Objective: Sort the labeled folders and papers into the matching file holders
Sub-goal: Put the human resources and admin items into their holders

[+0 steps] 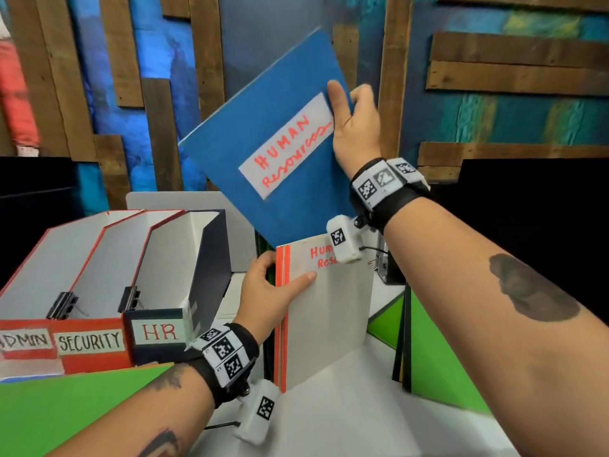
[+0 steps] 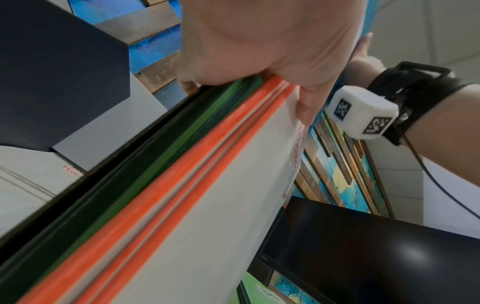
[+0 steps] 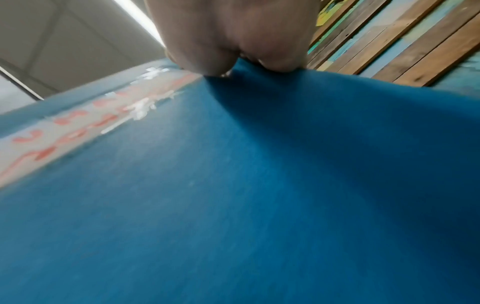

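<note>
blue folder pinched in raised right hand, seemingly thumb-front

Blue folder: white label reading "HUMAN RESOURCES" in red, raised and tilted above the file holders. White folder: orange-edged, red lettering partly hidden, held upright with dark and green folders behind it. File holders: ADMIN, SECURITY, HR, side by side on the tabletop.
</note>
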### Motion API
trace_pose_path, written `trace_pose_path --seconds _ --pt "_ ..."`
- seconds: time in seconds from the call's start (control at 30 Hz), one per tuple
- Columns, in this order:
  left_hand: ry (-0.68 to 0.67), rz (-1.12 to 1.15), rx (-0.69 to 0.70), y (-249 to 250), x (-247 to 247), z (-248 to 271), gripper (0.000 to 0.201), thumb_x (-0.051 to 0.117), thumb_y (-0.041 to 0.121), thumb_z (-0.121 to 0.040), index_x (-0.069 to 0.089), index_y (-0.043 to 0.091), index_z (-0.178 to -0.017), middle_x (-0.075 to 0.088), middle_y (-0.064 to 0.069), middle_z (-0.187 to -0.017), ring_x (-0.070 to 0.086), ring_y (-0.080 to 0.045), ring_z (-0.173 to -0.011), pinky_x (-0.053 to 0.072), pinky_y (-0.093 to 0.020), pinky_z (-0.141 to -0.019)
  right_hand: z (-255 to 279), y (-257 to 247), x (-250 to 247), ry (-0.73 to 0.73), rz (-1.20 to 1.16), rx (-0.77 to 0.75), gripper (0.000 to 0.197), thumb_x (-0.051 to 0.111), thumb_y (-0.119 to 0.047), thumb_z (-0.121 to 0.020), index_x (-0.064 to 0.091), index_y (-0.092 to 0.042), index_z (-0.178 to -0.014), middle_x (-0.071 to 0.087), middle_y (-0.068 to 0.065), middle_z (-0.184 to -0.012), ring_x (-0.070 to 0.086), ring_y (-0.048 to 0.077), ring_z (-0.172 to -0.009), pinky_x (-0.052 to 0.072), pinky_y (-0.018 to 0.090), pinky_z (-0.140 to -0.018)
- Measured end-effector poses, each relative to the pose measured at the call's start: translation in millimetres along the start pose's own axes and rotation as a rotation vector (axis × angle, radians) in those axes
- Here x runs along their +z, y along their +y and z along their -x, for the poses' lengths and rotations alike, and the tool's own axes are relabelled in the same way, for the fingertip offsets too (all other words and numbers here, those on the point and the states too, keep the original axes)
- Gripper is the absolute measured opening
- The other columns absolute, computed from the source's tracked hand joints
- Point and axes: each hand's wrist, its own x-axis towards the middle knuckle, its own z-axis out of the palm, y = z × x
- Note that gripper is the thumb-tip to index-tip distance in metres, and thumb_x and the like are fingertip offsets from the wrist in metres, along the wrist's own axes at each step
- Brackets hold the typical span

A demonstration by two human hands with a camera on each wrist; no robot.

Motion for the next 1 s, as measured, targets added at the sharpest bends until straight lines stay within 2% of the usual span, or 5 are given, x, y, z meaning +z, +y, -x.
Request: trace_pose_path --seconds 0.2,0.3,0.43,0.63,1.0 --pt "0.056 0.113 -0.015 3.3 -1.1 5.7 0.053 0.088 0.024 -0.075 0.057 0.035 -0.116 0.073 0.011 -0.108 0.073 -0.007 -0.097 0.063 -0.031 -0.078 32.2 49.0 -3.3 -0.524 0.342 0.577 0.050 0.044 -0.040 -0.106 0.056 0.001 -0.132 0.060 0.020 -0.133 0.058 0.035 -0.121 0.043 0.033 -0.088" --pt "0.060 0.008 0.061 1.1 -4.3 6.0 0.056 0.085 0.024 -0.080 0.046 0.040 -0.117 0.067 0.026 -0.106 0.069 -0.001 -0.098 0.063 -0.033 -0.082 49.6 69.9 -6.9 -0.429 0.441 0.755 0.041 0.045 -0.015 -0.105 0.044 -0.002 -0.144 0.054 0.017 -0.140 0.053 0.034 -0.128 0.044 0.038 -0.099" --pt "0.040 -0.078 0.150 -0.4 -3.0 7.6 0.079 0.081 0.012 -0.083 0.031 0.043 -0.136 0.060 0.035 -0.113 0.065 0.003 -0.106 0.060 -0.038 -0.091 78.8 101.7 -20.0 -0.098 0.234 0.860 0.081 0.053 -0.054 -0.094 0.022 -0.008 -0.154 0.043 0.015 -0.152 0.045 0.038 -0.136 0.038 0.049 -0.113" --pt "0.000 -0.046 0.251 11.2 7.4 16.1 0.096 0.072 0.017 -0.093 0.007 0.057 -0.150 0.054 0.016 -0.144 0.057 -0.005 -0.128 0.050 -0.044 -0.106 143.1 112.1 -10.4 -0.245 -0.176 0.940 0.118 0.058 -0.095 -0.050 0.030 -0.033 -0.146 0.069 0.000 -0.120 0.070 0.023 -0.104 0.053 0.053 -0.098" --pt "-0.138 -0.051 0.136 37.0 12.4 20.0 0.052 0.073 0.054 -0.080 0.060 0.037 -0.127 0.072 0.020 -0.111 0.067 0.002 -0.105 0.056 -0.036 -0.097 158.7 33.4 -14.1 -0.604 -0.427 0.982 0.061 0.064 -0.066 -0.078 0.059 -0.030 -0.127 0.068 0.001 -0.107 0.061 0.026 -0.092 0.042 0.051 -0.079"
